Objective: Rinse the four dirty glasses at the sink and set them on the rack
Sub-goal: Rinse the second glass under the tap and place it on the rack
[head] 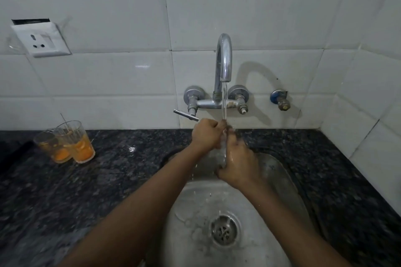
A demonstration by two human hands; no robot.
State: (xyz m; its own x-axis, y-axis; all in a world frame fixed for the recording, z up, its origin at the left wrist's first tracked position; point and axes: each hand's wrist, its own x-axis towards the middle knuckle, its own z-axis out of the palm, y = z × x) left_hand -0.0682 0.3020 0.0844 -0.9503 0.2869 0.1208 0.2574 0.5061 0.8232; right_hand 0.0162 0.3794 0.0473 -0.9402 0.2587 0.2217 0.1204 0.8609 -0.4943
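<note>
Orange dregs [83, 151] in counter glasses [74, 141]

No readable text, label, brand or number anywhere.

The room is dim, and the light comes from above and somewhat to the left. It strikes bright streaks of glare on the glossy white wall tiles [249, 17], strongest along the top edge. The chrome faucet [223, 60] carries a pale sheen down its curve and throws a soft arched shadow to its right on the tiles. The dark granite countertop [86, 191] swallows most of the light and turns murky toward the lower corners. The steel sink [195, 212] gleams dully where it is wet. Tile lines bow outward near the frame's sides, a wide-angle warp. The near forearms look soft, and the whole picture is slightly grainy.
</note>
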